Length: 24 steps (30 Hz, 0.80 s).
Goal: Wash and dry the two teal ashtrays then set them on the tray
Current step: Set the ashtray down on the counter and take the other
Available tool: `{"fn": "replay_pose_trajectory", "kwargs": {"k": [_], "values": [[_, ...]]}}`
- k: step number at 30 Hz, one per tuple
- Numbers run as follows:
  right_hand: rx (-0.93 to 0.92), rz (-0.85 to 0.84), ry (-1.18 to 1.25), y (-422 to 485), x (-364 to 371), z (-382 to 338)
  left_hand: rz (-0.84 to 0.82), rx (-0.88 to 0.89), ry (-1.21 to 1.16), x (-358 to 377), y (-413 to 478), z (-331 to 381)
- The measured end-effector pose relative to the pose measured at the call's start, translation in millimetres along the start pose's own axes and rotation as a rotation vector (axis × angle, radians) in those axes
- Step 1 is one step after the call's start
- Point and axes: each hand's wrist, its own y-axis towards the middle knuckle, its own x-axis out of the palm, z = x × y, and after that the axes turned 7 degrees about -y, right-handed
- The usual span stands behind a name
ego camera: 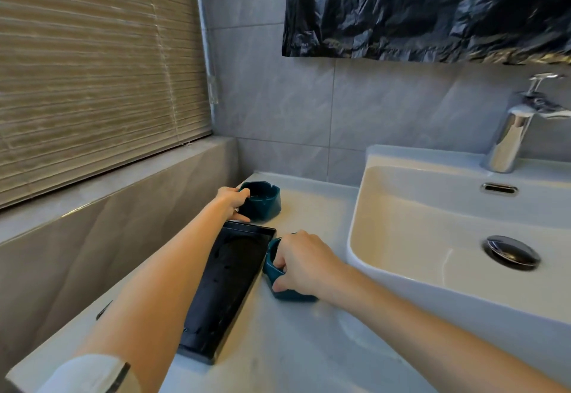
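A teal ashtray [264,199] with a notched rim stands on the white counter just beyond the far end of a long black tray [228,284]. My left hand [232,202] grips its left side, thumb over the rim. A second teal ashtray [278,275] sits on the counter against the tray's right edge, mostly covered by my right hand [301,261], which is closed over its top and side. My left forearm crosses above the tray, which holds nothing.
A white basin [448,238] with a chrome drain plug [511,252] lies to the right, a chrome tap [519,126] behind it. A tiled ledge and window blind [92,68] run along the left. A black plastic sheet [426,9] hangs on the wall.
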Motion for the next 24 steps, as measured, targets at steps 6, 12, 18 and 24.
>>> {"fn": "replay_pose_trajectory", "kwargs": {"k": [6,12,18,24], "values": [[0.005,-0.012,0.009,-0.8,-1.2,-0.1,0.020,0.035,0.067,3.4,5.0,-0.1],[0.013,0.002,0.005,-2.9,-1.7,-3.0,0.075,0.112,0.239,16.2,-6.2,1.8],[0.010,0.018,-0.002,-4.8,-2.2,-4.0,0.171,0.234,0.453,23.4,-15.1,-2.9],[0.009,0.011,-0.004,-6.7,-3.1,-4.8,0.176,0.275,0.568,16.0,-23.3,-4.5]]}}
